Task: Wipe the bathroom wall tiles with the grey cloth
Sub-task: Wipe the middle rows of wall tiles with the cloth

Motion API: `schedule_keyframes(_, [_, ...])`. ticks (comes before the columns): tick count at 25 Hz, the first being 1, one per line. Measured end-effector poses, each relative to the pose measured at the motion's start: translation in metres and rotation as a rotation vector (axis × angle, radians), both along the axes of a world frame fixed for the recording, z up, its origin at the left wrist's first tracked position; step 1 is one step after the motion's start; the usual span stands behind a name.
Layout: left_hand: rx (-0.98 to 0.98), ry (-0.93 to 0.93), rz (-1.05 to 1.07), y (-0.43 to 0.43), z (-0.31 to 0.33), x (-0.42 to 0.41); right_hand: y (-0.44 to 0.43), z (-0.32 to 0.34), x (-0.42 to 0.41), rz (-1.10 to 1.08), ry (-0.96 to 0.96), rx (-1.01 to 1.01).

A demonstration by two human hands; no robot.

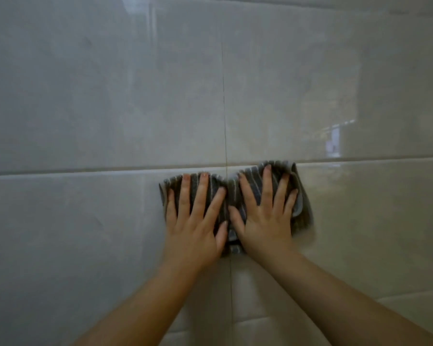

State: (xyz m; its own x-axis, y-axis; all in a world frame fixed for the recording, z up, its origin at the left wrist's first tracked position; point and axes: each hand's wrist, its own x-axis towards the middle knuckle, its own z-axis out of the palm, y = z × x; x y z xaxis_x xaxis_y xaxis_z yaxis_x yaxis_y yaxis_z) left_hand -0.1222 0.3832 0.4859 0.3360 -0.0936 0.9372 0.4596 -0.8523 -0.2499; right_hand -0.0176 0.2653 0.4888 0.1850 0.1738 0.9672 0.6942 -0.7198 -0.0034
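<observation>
Grey cloth (235, 196) lies pressed flat against the wall tiles (98, 108), spread sideways under both palms. It is a dark grey fabric crossed by thin paler stripes that run roughly up and down, and its texture looks soft and slightly ribbed. Its upper edge is wavy and bunched, reaching just over the horizontal grout line (73, 171), while a narrow tail of it hangs down between the two wrists. At the right side the fabric folds back on itself, showing a lighter, bluish-grey face. No label or writing can be read on it.

The left hand (196, 221) rests on the left half of the cloth, its fingers (185, 193) spread apart and laid flat, not curled around the fabric. The right hand (266, 216) covers the right half in the same way, fingers splayed wide with the tips near the cloth's top edge. The two thumbs lie close together over the middle of the cloth. Both bare forearms come up from the lower edge of the view.

The tiles are large, rectangular and glossy, pale grey-beige with faint cloudy marbling. A thin vertical grout line (223, 108) runs down the wall and passes behind the cloth. Soft reflections show on the glaze, with a small bright patch (333, 143) on the right above the cloth.
</observation>
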Motion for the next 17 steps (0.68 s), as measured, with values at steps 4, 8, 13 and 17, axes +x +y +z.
schedule_keyframes(4, [0.049,-0.031,-0.031,0.021,0.052,-0.004,0.033,0.052,-0.018,-0.030,0.103,0.199])
schedule_keyframes(8, [0.146,-0.043,-0.070,0.044,0.024,-0.019,0.053,0.026,-0.035,0.007,-0.048,0.076])
schedule_keyframes(13, [0.133,-0.080,-0.057,0.004,0.029,0.020,0.008,0.030,0.011,0.006,-0.083,0.098])
schedule_keyframes(17, [0.125,-0.062,-0.090,-0.052,0.039,0.069,-0.047,0.030,0.065,-0.020,-0.055,0.174])
